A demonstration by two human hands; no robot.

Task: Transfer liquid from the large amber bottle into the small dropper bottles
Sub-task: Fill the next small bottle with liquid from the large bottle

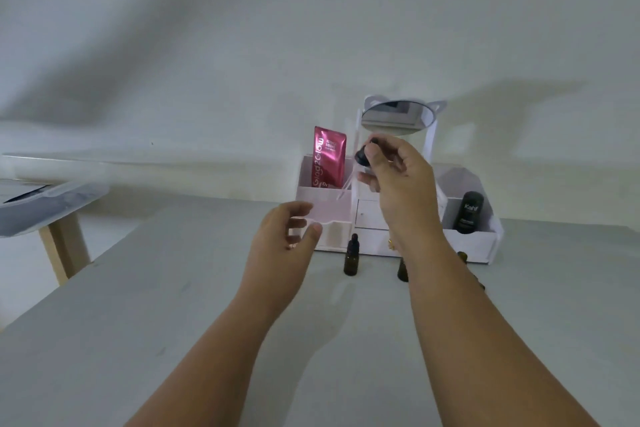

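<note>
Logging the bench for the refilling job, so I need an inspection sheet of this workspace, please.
Surface: grey matte tabletop, no spill visible.
Job's things: small amber dropper bottle with black cap, upright; second amber bottle, partly hidden behind right forearm; large amber bottle not made out.
Clutter: white organiser with oval mirror; pink foil sachet and black bottle standing in its compartments.
Hands: right hand pinches black-bulbed glass dropper; left hand loosely curled, holds nothing.
Cables: nothing seen.
Surroundings: pale wall; side table with wooden leg.

right hand (398,180) high, dropper (362,157) pinched; left hand (280,236) loose
</note>
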